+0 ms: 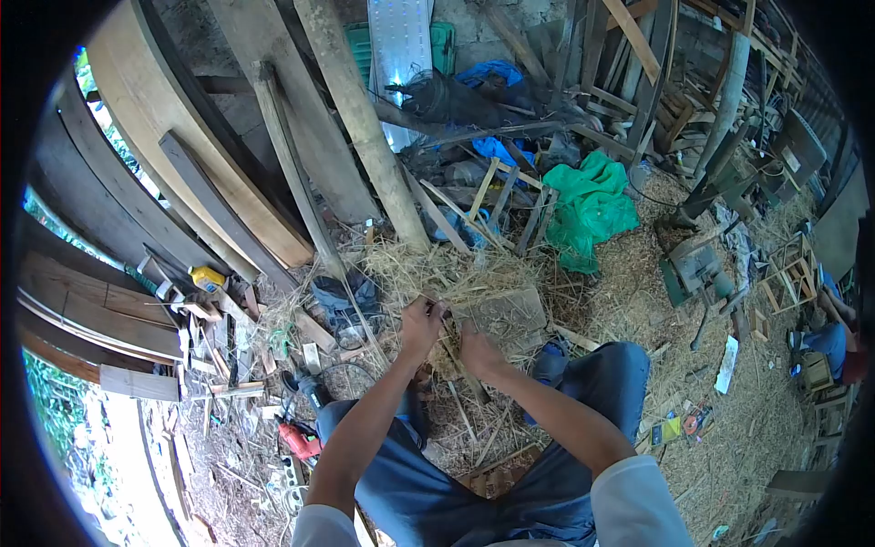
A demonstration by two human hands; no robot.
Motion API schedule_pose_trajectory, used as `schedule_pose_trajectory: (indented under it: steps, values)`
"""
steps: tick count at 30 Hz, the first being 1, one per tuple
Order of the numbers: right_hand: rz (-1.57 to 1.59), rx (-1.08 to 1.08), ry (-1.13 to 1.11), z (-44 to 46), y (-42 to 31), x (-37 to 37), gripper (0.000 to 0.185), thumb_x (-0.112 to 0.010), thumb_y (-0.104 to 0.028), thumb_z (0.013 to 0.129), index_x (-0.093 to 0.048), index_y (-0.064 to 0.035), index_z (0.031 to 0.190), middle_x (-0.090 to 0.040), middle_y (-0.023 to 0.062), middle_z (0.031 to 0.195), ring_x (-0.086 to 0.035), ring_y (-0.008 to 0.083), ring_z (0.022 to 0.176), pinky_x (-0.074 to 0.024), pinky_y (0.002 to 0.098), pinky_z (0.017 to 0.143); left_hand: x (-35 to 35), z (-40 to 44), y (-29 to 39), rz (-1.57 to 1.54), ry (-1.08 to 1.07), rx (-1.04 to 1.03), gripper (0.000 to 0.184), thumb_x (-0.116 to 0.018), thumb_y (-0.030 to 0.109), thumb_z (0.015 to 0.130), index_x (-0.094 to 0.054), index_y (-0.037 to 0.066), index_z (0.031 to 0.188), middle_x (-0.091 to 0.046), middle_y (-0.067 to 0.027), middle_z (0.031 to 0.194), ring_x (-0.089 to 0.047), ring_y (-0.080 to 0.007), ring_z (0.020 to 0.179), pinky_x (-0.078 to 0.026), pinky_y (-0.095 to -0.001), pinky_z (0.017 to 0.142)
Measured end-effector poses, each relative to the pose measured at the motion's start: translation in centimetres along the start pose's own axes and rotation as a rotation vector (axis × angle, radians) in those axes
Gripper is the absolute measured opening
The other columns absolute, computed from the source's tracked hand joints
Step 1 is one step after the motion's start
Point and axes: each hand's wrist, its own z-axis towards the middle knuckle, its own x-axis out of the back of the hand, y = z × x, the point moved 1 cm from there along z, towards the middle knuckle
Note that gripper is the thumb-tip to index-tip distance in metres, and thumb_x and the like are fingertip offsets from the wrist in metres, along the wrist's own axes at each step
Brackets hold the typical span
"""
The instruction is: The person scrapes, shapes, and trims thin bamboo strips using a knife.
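Both my hands are out in front of me, above the straw and shavings between my knees. My left hand (421, 326) is closed, its fingers bent round something small and dark that I cannot make out. Just to its right, my right hand (478, 352) has its fingers curled beside a narrow wooden piece (463, 366) that slants down between the hands; whether it grips the piece is too small to tell. A flat, straw-strewn board (510, 312) lies just beyond my right hand.
Tall planks (182, 118) and a post (360, 118) lean at the left and centre. A red power tool (299, 441) lies left of my knee. Green plastic (591, 208) lies ahead, a metal machine (697, 266) to the right. Another person (831, 342) sits at the far right.
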Motion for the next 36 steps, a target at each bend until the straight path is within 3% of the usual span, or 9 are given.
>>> schedule_pose_trajectory:
  steps: [10,12,16,18,21,25,31,33,36]
  values:
    - [-0.077,-0.066,-0.005,1.4,3.9,-3.0,0.036,-0.045,-0.005,0.086,-0.039,0.0103,0.118,-0.061,0.0325,0.084,-0.063,0.0455,0.077,-0.052,0.0497,0.065,-1.7,-0.2,-0.6,0.013,-0.025,-0.096,0.007,-0.063,0.002,0.08,-0.059,-0.004,0.081,-0.063,-0.0188,0.068,-0.063,-0.0325,0.06,-0.047,-0.0361,0.056]
    - [-0.114,0.066,0.066,2.4,8.1,-6.2,0.035,-0.048,-0.007,0.087,-0.042,0.0095,0.116,-0.06,0.0311,0.087,-0.062,0.0433,0.08,-0.052,0.0464,0.067,-1.3,0.0,0.1,0.123,-0.104,0.033,0.012,-0.066,0.008,0.082,-0.061,-0.001,0.088,-0.068,-0.0164,0.08,-0.069,-0.0252,0.077,-0.052,-0.0335,0.064]
    - [-0.269,0.2,0.034,0.7,5.0,-3.7,0.031,-0.05,-0.009,0.087,-0.044,0.0078,0.113,-0.059,0.0294,0.089,-0.061,0.0425,0.084,-0.0509,0.0454,0.069,-1.0,0.2,1.1,0.185,-0.059,-0.093,0.014,-0.067,0.011,0.081,-0.063,-0.001,0.087,-0.067,-0.0183,0.079,-0.069,-0.028,0.076,-0.052,-0.0343,0.064]
    - [0.024,-0.042,-0.042,-0.3,2.9,-2.0,0.027,-0.049,-0.011,0.089,-0.045,0.007,0.11,-0.059,0.0282,0.09,-0.059,0.0427,0.087,-0.0489,0.0472,0.07,-1.2,0.2,1.2,0.131,-0.042,-0.022,0.008,-0.063,0.004,0.08,-0.06,-0.003,0.083,-0.062,-0.0207,0.07,-0.062,-0.0356,0.062,-0.047,-0.0389,0.058]
    - [0.009,0.058,0.024,2.3,10.0,-7.3,0.024,-0.047,-0.012,0.091,-0.045,0.0077,0.103,-0.058,0.0279,0.088,-0.06,0.0427,0.082,-0.047,0.0495,0.066,-1.2,0.4,0.9,0.073,-0.038,-0.102,0.008,-0.064,0.003,0.079,-0.06,-0.004,0.083,-0.062,-0.0216,0.071,-0.062,-0.0362,0.062,-0.047,-0.0389,0.058]
    - [0.063,-0.04,0.037,0.5,4.2,-3.0,0.02,-0.044,-0.013,0.093,-0.045,0.0063,0.096,-0.058,0.0284,0.088,-0.06,0.0425,0.079,-0.0453,0.0514,0.065,-1.6,0.2,0.5,0.094,0.002,-0.063,0.008,-0.064,0.003,0.079,-0.06,-0.004,0.082,-0.062,-0.021,0.071,-0.062,-0.0354,0.062,-0.047,-0.0376,0.057]
    - [-0.106,0.242,0.14,1.3,6.8,-5.4,0.018,-0.043,-0.015,0.094,-0.045,0.0038,0.092,-0.057,0.0318,0.077,-0.059,0.0462,0.072,-0.044,0.0546,0.063,-1.4,0.3,1.1,0.1,-0.006,-0.112,0.007,-0.063,0.001,0.078,-0.061,-0.003,0.084,-0.063,-0.0218,0.071,-0.063,-0.0351,0.062,-0.048,-0.0363,0.057]
    - [0.1,-0.137,-0.036,0.2,3.9,-3.5,0.021,-0.042,-0.01,0.091,-0.042,0.006,0.105,-0.054,0.0374,0.096,-0.056,0.0511,0.086,-0.044,0.0566,0.075,-1.6,0.6,0.0,0.078,-0.027,-0.105,0.009,-0.063,0.001,0.078,-0.062,-0.002,0.086,-0.063,-0.0216,0.072,-0.064,-0.0342,0.064,-0.048,-0.0363,0.057]
    - [0.19,-0.049,-0.099,0.5,3.9,-1.9,0.022,-0.043,-0.009,0.091,-0.042,0.0067,0.106,-0.057,0.0357,0.088,-0.057,0.0512,0.085,-0.0451,0.0561,0.075,-0.7,0.7,0.8,0.119,0.023,-0.062,0.008,-0.066,0.005,0.08,-0.062,-0.002,0.082,-0.067,-0.0162,0.073,-0.068,-0.0269,0.066,-0.051,-0.0323,0.061]
